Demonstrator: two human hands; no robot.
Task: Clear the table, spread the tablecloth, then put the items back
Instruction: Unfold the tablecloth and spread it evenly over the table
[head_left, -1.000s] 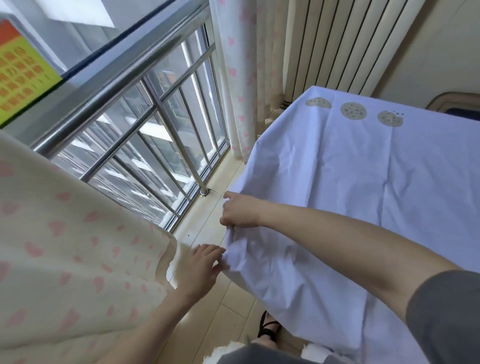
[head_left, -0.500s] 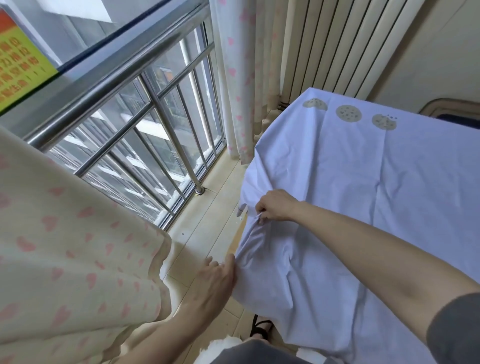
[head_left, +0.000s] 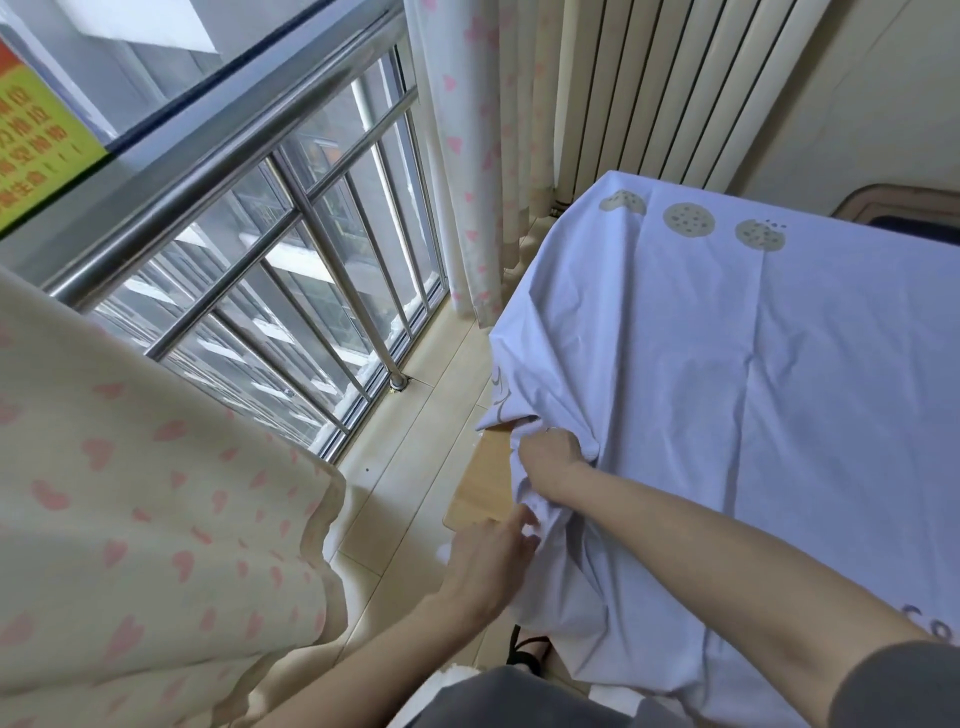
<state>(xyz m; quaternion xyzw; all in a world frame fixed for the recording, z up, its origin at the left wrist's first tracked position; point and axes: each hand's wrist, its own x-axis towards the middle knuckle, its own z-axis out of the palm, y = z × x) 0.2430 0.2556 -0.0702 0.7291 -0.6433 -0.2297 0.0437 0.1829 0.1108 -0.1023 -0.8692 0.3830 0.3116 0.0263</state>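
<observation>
Tablecloth (head_left: 753, 389), pale lavender with cookie prints (head_left: 688, 219) along its far edge, covers most of the worktop (head_left: 485, 488). Only the bare wooden near-left corner is exposed. Right hand (head_left: 550, 457) lies at the left edge beside that corner, its fingers curled into a bunched fold of cloth. Left hand (head_left: 488, 561) sits just below the corner, fingers extended and tips touching the hanging cloth. Heart-print curtain (head_left: 156, 493) and a steel window railing (head_left: 208, 171) stand left of the worktop.
</observation>
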